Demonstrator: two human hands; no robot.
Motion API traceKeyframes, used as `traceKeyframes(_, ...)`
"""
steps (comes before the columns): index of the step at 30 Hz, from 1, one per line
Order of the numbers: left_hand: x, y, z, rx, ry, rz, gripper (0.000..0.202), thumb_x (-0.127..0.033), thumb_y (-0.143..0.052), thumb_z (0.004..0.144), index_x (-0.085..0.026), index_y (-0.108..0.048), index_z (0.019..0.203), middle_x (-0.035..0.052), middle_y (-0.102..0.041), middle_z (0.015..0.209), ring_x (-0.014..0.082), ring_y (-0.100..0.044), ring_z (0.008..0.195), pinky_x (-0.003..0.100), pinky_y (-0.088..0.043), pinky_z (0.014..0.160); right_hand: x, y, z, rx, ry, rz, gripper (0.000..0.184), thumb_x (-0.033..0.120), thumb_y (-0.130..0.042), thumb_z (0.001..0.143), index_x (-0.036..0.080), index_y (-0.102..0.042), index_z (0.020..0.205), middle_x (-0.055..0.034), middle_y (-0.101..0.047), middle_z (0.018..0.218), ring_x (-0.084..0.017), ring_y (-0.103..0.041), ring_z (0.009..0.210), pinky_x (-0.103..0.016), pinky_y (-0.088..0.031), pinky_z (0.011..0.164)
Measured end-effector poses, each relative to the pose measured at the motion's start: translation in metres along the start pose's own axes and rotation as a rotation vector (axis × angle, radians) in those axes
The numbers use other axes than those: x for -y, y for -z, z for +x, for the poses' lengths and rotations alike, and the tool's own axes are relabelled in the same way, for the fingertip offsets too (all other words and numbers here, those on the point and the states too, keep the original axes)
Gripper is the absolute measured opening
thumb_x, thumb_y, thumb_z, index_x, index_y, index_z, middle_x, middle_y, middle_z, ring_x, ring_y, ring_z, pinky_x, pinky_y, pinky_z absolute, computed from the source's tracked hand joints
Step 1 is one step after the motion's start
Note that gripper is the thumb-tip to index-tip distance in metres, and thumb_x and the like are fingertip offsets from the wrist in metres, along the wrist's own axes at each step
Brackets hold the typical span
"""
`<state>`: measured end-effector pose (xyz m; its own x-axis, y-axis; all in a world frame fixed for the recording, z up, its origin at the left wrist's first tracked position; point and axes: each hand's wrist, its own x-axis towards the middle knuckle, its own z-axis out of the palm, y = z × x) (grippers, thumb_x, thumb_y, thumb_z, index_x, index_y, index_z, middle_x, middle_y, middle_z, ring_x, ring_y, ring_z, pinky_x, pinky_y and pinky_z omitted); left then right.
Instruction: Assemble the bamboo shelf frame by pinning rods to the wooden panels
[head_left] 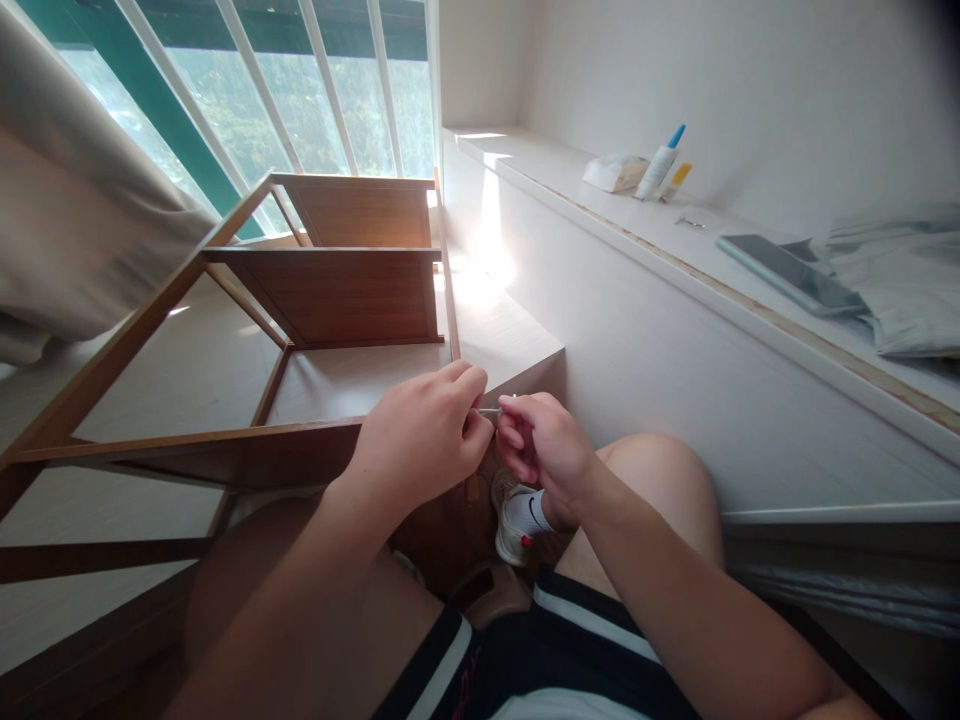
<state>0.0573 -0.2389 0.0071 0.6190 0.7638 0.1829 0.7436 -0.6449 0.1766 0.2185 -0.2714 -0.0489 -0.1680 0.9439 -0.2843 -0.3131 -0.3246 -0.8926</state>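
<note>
Pin: a thin metal pin [489, 411] sits pinched between both hands, just off the near right corner of the rack; what kind of part it is cannot be told.
Left hand: the left hand [420, 440] is curled, fingertips together on the pin's left end, in front of the rack's near rail.
Right hand: the right hand [541, 447] is curled, fingers clamped on the pin's right end, just right of the rack.
Rack: a brown wooden rack [330, 300] lies on its side on the floor, its shelves upright.
Shoe: a white shoe [514, 520] shows below the hands, beside the rack's corner.
Ledge: right of the rack, a white ledge [600, 215] carries a tube [660, 165], a pouch [615, 172] and a tablet [787, 272].
Window: beyond the rack, a barred window [300, 90].
</note>
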Motion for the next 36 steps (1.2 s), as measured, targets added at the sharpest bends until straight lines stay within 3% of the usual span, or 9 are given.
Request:
traceKeyframes(4,0.0,0.0,0.0,0.0,0.002,0.001,0.004,-0.023,-0.044,0.086,-0.024,-0.046,0.083,0.0,-0.057,0.084,0.0175,-0.05,0.067,0.033,-0.027,0.056,0.001,0.001,-0.001,0.021,-0.021,0.019,0.046,0.042,-0.048,0.091,0.02,-0.045,0.051,0.0042,-0.041,0.033,-0.009,-0.036,0.026,-0.021,-0.015,0.03)
traceKeyframes(16,0.0,-0.001,0.0,-0.002,0.01,-0.003,0.005,-0.024,-0.044,0.086,-0.024,-0.044,0.082,-0.0009,-0.056,0.083,0.0173,-0.048,0.066,0.034,-0.025,0.056,-0.009,0.004,-0.003,0.033,0.123,0.011,0.043,0.041,-0.047,0.096,0.02,-0.044,0.059,0.0044,-0.046,0.041,-0.008,-0.037,0.034,-0.022,-0.02,0.037)
traceKeyframes(36,0.0,0.0,0.0,0.003,0.012,-0.011,0.005,-0.024,-0.044,0.086,-0.024,-0.044,0.081,-0.0006,-0.055,0.083,0.0166,-0.046,0.066,0.033,-0.024,0.056,-0.017,0.023,0.006,0.1,0.424,-0.402,0.044,0.05,-0.042,0.101,0.019,-0.052,0.071,0.001,-0.055,0.063,-0.011,-0.045,0.053,-0.025,-0.036,0.051)
